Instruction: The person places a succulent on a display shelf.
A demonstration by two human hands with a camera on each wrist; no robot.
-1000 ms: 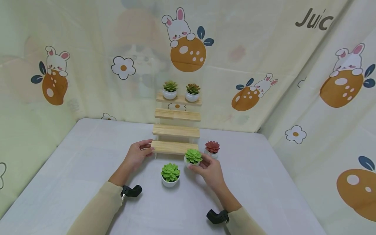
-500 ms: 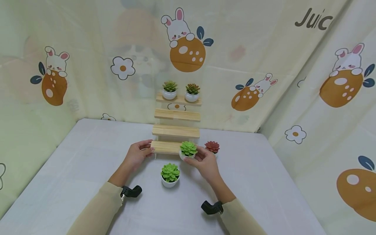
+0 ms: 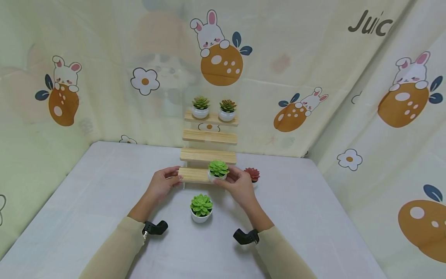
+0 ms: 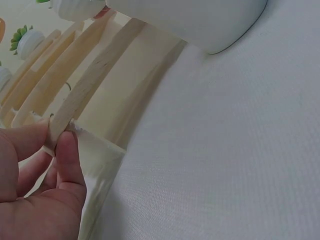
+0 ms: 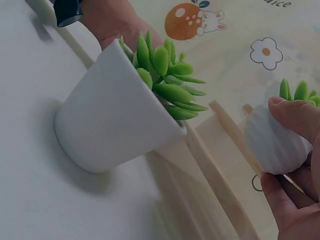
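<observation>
A tiered wooden plant stand (image 3: 193,175) stands at the back of the table. My left hand (image 3: 163,184) pinches the left end of its lowest board; the left wrist view shows thumb and fingers (image 4: 70,160) around that board's end. With my right hand (image 3: 240,188) I hold a bright green potted succulent (image 3: 218,169) by its ribbed white pot (image 5: 275,142), over the right part of the lowest board. Another bright green potted succulent (image 3: 201,205) stands upright on the table in front of the stand, between my forearms.
Two darker succulents, one green (image 3: 200,104) and one brownish (image 3: 227,105), sit in white pots on the top board. A red succulent (image 3: 253,174) stands right of the stand, partly behind my right hand. A printed curtain (image 3: 115,108) hangs behind the table.
My right hand has carried the green succulent up and to the left, from beside the front right corner of the lowest board to over it. The left hand has stayed on the board's end.
</observation>
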